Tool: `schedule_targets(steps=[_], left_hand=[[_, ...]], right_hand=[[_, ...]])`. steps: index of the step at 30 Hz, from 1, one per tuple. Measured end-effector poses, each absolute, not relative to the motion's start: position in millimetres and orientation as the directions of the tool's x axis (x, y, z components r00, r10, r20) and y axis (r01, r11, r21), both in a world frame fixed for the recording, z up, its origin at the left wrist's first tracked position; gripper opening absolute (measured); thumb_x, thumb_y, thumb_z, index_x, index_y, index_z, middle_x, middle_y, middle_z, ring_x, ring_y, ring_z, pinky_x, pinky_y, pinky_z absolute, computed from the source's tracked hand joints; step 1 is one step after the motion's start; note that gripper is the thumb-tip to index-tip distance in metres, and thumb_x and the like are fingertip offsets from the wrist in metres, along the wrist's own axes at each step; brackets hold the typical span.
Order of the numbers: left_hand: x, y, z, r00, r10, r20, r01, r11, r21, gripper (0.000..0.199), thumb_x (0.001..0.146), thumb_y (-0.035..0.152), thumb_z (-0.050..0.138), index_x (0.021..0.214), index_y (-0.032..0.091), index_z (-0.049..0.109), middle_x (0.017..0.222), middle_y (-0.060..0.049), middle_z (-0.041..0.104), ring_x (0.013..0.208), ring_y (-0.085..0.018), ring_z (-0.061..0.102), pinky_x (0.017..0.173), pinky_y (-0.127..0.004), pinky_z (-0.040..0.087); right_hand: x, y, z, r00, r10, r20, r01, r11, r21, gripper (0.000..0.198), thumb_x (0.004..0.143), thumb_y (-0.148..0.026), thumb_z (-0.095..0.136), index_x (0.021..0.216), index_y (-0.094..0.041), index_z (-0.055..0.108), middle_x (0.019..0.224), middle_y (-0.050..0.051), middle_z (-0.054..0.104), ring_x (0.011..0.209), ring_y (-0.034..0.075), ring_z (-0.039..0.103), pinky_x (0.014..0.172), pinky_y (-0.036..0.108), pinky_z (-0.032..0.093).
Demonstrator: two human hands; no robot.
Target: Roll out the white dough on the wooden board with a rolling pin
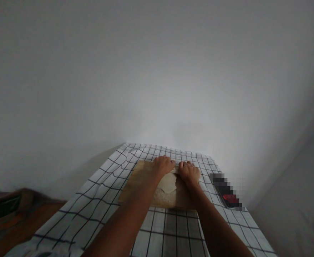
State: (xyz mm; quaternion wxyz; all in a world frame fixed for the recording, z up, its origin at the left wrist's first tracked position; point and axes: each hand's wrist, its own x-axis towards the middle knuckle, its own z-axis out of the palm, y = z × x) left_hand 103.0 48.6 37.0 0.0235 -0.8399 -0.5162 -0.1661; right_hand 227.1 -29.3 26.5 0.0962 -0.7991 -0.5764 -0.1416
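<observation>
A flat, thin sheet of pale dough lies on a wooden board. Across the board's far part runs a rolling pin, of which only a short light-coloured stretch shows between the hands. My left hand is closed over its left part, just beyond the dough. Fingers curled, my right hand grips the right part near the board's far right corner. Both palms face down, and most of the pin is hidden under them. My forearms cover some of the board.
A white cloth with dark grid lines covers the table. To the right of the board lies a dark and red object, blurred by pixels. Walls stand behind and at the right. Brown wooden furniture is at the lower left.
</observation>
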Motion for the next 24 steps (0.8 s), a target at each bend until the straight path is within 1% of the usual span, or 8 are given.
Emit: schedule_targets(steps=[4, 12, 18, 24], left_hand=[[101.8, 44.9, 33.8, 0.419, 0.840, 0.345, 0.869, -0.481, 0.117, 0.045, 0.096, 0.037, 0.037, 0.102, 0.016, 0.076, 0.111, -0.015, 0.073, 0.104, -0.028, 0.067, 0.090, -0.040, 0.049], [99.8, 39.3, 34.1, 0.416, 0.843, 0.341, 0.865, -0.482, 0.135, 0.043, 0.098, 0.035, 0.038, 0.104, 0.016, 0.076, 0.112, -0.015, 0.073, 0.107, -0.029, 0.066, 0.092, -0.041, 0.048], [100.7, 41.1, 30.6, 0.419, 0.825, 0.379, 0.863, -0.492, 0.116, 0.043, 0.098, 0.034, 0.037, 0.100, 0.016, 0.076, 0.109, -0.015, 0.073, 0.104, -0.028, 0.066, 0.091, -0.041, 0.049], [101.2, 42.8, 30.3, 0.403, 0.843, 0.356, 0.870, -0.474, 0.136, 0.044, 0.097, 0.036, 0.038, 0.101, 0.016, 0.077, 0.109, -0.015, 0.073, 0.104, -0.027, 0.066, 0.092, -0.040, 0.048]], right_hand=[[226.5, -33.4, 23.5, 0.278, 0.886, 0.371, 0.954, -0.300, 0.002, 0.042, 0.104, -0.029, 0.029, 0.105, -0.019, 0.069, 0.109, 0.015, 0.069, 0.102, 0.028, 0.064, 0.084, 0.040, 0.043], [226.8, -32.3, 18.1, 0.285, 0.865, 0.412, 0.955, -0.292, -0.048, 0.041, 0.104, -0.030, 0.031, 0.102, -0.018, 0.070, 0.107, 0.016, 0.070, 0.102, 0.028, 0.064, 0.088, 0.040, 0.040], [229.3, -30.2, 14.8, 0.269, 0.870, 0.413, 0.960, -0.279, -0.037, 0.040, 0.104, -0.029, 0.030, 0.101, -0.018, 0.069, 0.106, 0.016, 0.070, 0.101, 0.028, 0.064, 0.087, 0.041, 0.039], [227.9, -31.4, 16.9, 0.276, 0.885, 0.376, 0.957, -0.289, -0.021, 0.044, 0.104, -0.029, 0.026, 0.105, -0.018, 0.069, 0.111, 0.016, 0.069, 0.104, 0.028, 0.063, 0.089, 0.041, 0.038]])
